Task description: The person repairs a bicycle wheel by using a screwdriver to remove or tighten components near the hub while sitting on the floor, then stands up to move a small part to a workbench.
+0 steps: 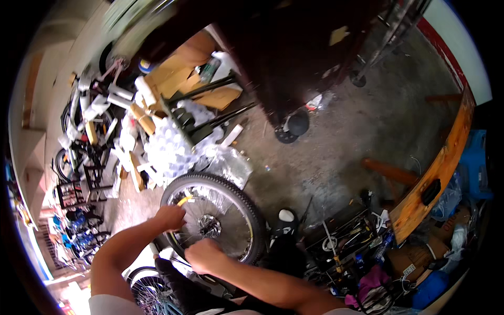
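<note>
A bicycle wheel (255, 215) with a knobby black tyre leans in front of me, its spokes and brake disc (209, 226) facing up. Closed round its left edge is my left hand (171, 217), just below a yellow mark on the rim. My right hand (205, 255) is curled at the wheel's near edge, with the fingertips hidden. Both fists cover whatever part of the tyre or rim lies beneath them. Partly under my forearms, a second spoked wheel (149, 289) shows near my legs.
Bubble wrap (168, 147), cardboard (170, 73) and packing pieces lie beyond the wheel. Wrapped bicycles (84, 126) stand at the left. A dark cabinet (294, 58) rises ahead. At the right are a wooden bench top (431, 181) and scattered parts and tools (341, 244). My shoe (285, 223) is beside the tyre.
</note>
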Action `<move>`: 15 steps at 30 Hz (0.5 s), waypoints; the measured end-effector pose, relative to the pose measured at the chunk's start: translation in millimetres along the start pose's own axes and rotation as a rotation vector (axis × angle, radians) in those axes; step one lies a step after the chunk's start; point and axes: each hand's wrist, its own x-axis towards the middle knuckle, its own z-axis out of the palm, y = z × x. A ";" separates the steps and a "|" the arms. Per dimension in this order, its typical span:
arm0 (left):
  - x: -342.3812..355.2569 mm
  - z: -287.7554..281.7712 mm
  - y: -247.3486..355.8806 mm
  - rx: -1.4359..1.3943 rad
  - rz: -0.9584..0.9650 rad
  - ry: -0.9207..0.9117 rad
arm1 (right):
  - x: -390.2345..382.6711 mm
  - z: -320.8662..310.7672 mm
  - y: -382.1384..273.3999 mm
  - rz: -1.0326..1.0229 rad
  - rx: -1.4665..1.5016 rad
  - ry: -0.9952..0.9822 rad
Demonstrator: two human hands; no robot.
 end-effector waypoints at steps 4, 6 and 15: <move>-63.3 -59.3 24.4 -0.049 0.143 0.096 | 15.3 -65.1 5.4 -0.108 0.156 0.054; -65.5 -109.3 46.6 0.151 0.184 0.173 | 19.5 -46.8 31.5 -0.113 0.201 0.278; -104.5 -220.4 151.9 -0.448 0.141 0.530 | -65.2 -38.4 44.9 0.207 0.654 0.734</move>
